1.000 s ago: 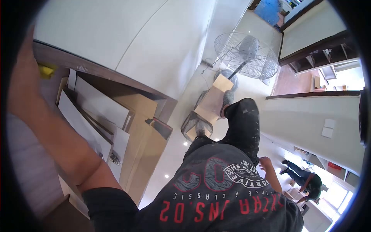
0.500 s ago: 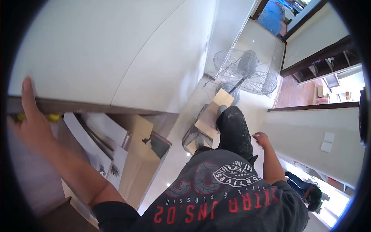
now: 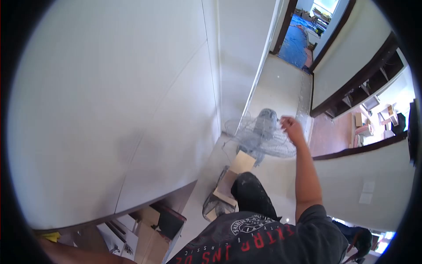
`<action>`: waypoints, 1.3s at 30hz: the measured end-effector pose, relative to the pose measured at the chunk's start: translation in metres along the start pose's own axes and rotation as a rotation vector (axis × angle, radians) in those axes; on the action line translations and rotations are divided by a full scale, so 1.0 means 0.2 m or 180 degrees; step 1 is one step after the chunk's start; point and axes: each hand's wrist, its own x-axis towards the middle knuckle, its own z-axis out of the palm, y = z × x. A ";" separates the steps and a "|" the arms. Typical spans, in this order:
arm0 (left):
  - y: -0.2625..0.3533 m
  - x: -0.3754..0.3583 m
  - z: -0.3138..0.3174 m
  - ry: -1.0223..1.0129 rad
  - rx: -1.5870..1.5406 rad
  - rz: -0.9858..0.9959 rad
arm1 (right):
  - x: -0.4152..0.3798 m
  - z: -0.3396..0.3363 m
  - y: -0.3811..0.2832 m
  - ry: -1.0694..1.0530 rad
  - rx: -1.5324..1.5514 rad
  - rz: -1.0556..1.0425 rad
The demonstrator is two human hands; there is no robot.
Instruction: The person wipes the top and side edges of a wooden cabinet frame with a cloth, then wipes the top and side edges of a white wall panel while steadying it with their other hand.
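Note:
My right hand (image 3: 292, 128) is raised on the right, in front of the wire-cage fan (image 3: 263, 136). Its fingers are loosely bent and a little apart, with nothing visible in them. At the lower left, my left forearm (image 3: 88, 256) reaches under the lower edge of a large white panel (image 3: 110, 110). My left hand (image 3: 47, 249) is in the dark rim of the picture there, its fingers hidden. Near it lie a yellow item (image 3: 52, 236) and pale boards with metal hinges (image 3: 115, 240).
Wooden boards (image 3: 226, 182) lie on the floor by my leg, in front of the fan. A blue-covered floor (image 3: 293, 46) shows through the far doorway. Shelves (image 3: 351, 94) are at the right, and another person (image 3: 361, 240) is at the lower right.
My right hand has risen from beside my leg to in front of the fan. The view has tilted up, and my left hand, earlier at the panel's lower edge, is now low at the picture's rim.

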 end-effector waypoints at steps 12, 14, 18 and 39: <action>-0.02 -0.02 -0.12 -0.0133 0.0926 -0.0416 | 1.18 -0.72 -2.10 0.1655 0.0046 -0.2323; -0.09 -0.02 -0.21 -0.0105 0.1444 -0.0819 | 1.09 -0.68 -2.47 0.1995 0.0169 -0.2634; 0.18 -0.03 -0.08 -0.0402 0.1210 -0.1442 | 1.02 -0.64 -2.99 0.2637 0.0298 -0.3067; 1.35 1.55 0.55 -0.1091 0.1732 0.3269 | 1.21 -0.59 -3.22 0.3568 -0.0979 -0.2512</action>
